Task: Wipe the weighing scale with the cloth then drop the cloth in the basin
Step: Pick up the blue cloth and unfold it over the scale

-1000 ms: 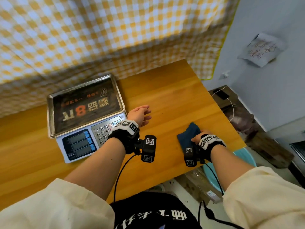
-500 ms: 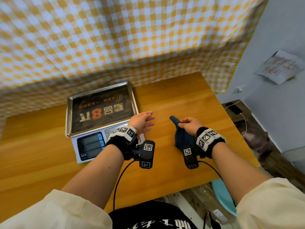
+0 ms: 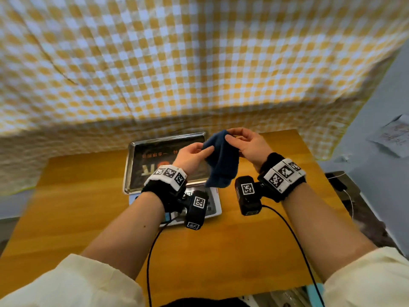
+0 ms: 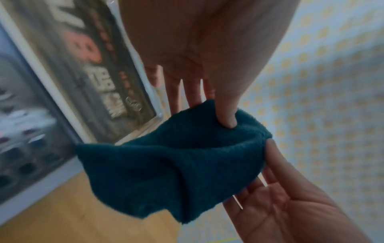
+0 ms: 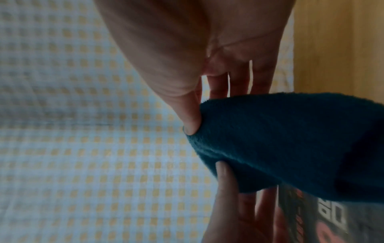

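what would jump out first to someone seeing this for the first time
The dark blue cloth stands out first, held up in the air between the left hand and right hand, each pinching its top edge. Just below and behind it sits the scale with its steel tray, on a wooden table. A yellow checked curtain fills the background.

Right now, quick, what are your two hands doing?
Left hand: pinching the blue cloth by its top edge.
Right hand: pinching the same cloth too.
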